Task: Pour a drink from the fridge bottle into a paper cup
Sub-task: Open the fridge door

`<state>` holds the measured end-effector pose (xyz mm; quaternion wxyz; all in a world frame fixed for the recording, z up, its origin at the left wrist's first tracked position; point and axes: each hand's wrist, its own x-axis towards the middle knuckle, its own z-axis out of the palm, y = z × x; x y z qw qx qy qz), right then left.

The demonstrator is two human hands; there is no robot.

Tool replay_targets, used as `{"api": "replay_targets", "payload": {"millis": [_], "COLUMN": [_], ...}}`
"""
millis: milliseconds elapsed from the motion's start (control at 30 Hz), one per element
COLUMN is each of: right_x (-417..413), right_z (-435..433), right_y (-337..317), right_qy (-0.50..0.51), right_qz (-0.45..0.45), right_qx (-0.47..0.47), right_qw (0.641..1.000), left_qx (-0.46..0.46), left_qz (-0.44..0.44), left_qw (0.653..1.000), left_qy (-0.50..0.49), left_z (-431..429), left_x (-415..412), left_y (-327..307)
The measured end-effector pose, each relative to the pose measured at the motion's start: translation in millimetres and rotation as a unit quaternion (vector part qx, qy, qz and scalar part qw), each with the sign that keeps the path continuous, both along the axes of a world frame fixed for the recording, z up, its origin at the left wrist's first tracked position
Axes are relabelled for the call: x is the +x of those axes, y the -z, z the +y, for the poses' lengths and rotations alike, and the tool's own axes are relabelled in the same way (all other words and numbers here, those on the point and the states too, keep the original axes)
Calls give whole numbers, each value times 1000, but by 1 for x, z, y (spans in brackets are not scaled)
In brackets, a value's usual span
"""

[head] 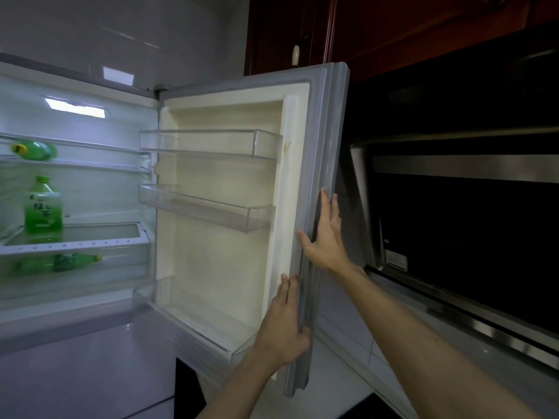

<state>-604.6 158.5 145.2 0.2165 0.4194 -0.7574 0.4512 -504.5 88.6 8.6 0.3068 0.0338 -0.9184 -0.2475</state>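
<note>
The fridge door (320,140) stands swung wide to the right, its inner side facing me. My left hand (282,325) grips the door's outer edge low down. My right hand (328,234) rests flat on the same edge higher up, fingers spread and pointing up. Inside the lit fridge at the left, a green tea bottle (43,207) stands upright on the middle shelf. A second green bottle (34,150) lies on the shelf above, and a third (60,262) lies in the drawer below. No paper cup is in view.
The door's clear shelf bins (208,143) hold nothing. A black and steel range hood (465,207) fills the right side, close to the door's edge. Dark red wall cabinets (393,25) hang above it. The lower fridge door (75,373) is closed.
</note>
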Motion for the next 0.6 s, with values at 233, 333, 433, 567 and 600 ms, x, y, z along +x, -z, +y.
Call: {"api": "replay_targets", "payload": {"millis": [233,333,433,567,600], "right_x": [-2,-3,-4,-6,-7], "right_z": [1,2,2,2,3], "right_y": [-1,-1,-1,-1,-1], "right_qy": [-11,-17,-20,-25,-25], "right_qz": [-6,-8,-7,-3,1], "right_qx": [6,5,5,5,8], "right_qw": [1000,1000,1000,1000,1000], "left_qx": [15,22,25,30,28], "left_qz": [-12,-17,-19,-33,-38], "left_qw": [1000,1000,999,999,999], "left_qy": [-6,-9,-13,-14,-13], "left_z": [5,7,9,11,12], "left_x": [-1,-1,-1,2,4], "left_y": [-3,-6,-8,-10,-10]}}
